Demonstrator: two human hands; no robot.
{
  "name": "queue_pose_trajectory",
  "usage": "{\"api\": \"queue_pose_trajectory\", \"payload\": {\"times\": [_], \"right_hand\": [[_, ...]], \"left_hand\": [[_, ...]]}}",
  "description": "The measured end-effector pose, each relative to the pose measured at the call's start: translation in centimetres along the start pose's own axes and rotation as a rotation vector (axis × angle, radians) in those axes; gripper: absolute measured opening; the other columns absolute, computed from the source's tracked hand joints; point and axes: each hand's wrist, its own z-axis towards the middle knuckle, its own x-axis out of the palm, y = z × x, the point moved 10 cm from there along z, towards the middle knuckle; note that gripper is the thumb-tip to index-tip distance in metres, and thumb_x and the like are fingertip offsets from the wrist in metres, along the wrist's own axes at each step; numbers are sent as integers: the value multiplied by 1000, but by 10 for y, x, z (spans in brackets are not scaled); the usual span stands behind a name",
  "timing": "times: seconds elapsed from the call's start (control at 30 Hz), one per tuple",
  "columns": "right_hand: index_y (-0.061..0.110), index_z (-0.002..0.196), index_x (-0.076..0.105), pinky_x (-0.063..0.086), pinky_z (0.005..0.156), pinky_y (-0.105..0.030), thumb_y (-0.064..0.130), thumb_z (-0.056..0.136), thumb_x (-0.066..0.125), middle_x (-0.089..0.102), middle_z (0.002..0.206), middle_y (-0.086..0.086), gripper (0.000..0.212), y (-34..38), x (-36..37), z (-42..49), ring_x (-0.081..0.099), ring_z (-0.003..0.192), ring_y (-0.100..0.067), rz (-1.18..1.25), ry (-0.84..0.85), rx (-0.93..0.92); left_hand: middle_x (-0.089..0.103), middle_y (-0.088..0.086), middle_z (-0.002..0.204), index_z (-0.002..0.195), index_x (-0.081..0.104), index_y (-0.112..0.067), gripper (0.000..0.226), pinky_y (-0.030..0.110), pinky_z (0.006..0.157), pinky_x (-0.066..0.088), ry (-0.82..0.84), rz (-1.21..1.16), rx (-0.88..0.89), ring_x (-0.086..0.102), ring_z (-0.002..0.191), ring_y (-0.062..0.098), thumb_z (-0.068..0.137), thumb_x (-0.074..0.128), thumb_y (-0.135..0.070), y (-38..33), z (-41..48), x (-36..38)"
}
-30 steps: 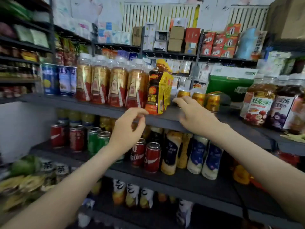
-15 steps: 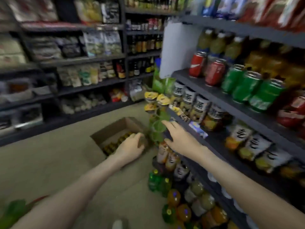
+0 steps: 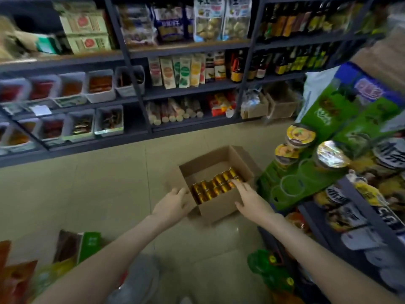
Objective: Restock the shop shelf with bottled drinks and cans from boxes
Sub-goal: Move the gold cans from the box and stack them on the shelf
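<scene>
While the cardboard box sits open on the tiled floor, both bare hands reach down toward it. Gold cans stand upright inside, packed in rows along the side of the box nearest the person; the far part of the box shows bare cardboard bottom.

The left hand is at the box's near-left corner, fingers loosely spread and holding nothing. Whether the fingertips touch the wall cannot be told. The right hand comes in over the box's near-right wall, fingers stretched out and a little apart, the forefinger tip on or just above the can tops toward the right end of the rows. It grips nothing.

Just to the right of the box lean green drink packs, and above them sit round lidded cups. Farther right of the box runs a dark shop shelf crowded with bottles, too blurred to read. Beyond the box, across the floor, stands a dark shelf unit with white trays, packets and bottles. To the near left of the box, well apart, lies a green-and-brown carton.
</scene>
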Motion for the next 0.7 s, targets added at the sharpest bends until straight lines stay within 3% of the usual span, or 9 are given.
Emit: {"api": "queue_pose_trajectory", "payload": {"times": [0.17, 0.37, 0.53, 0.63, 0.7], "right_hand": [[27, 152, 13, 46, 99, -34, 13, 96, 51, 29, 152, -4, 69, -65, 21, 89, 42, 131, -22, 53, 105, 130], [25, 152, 12, 44, 103, -35, 9, 94, 53, 30, 151, -7, 73, -154, 63, 218, 42, 132, -23, 61, 259, 248], [29, 152, 9, 44, 98, -28, 12, 95, 54, 32, 150, -5, 75, -212, 148, 321, 43, 131, -19, 35, 366, 307], [30, 151, 11, 45, 78, -15, 17, 97, 50, 37, 146, -4, 68, -246, 232, 389, 52, 121, -16, 96, 390, 308], [25, 150, 21, 46, 84, -22, 23, 98, 49, 40, 146, -6, 59, -268, 297, 436, 52, 121, -20, 161, 390, 299]], "left_hand": [[42, 8, 137, 142, 33, -19, 44, 33, 87, 44, 95, -25, -77, 51, 117, 28, 99, 40, -25, 12, 87, 29], [48, 9, 136, 143, 33, -16, 45, 37, 93, 46, 163, -72, -242, 50, 118, 27, 99, 39, -21, 48, 204, 89], [40, 7, 140, 148, 25, -20, 50, 35, 95, 43, 262, -111, -382, 49, 121, 27, 99, 37, -19, 93, 317, 183], [37, 10, 141, 150, 17, -22, 57, 40, 97, 44, 311, -133, -456, 47, 120, 31, 97, 37, -13, 132, 394, 270], [31, 11, 143, 152, 10, -22, 64, 41, 98, 42, 320, -175, -503, 44, 123, 33, 96, 39, -8, 157, 444, 331]]}}
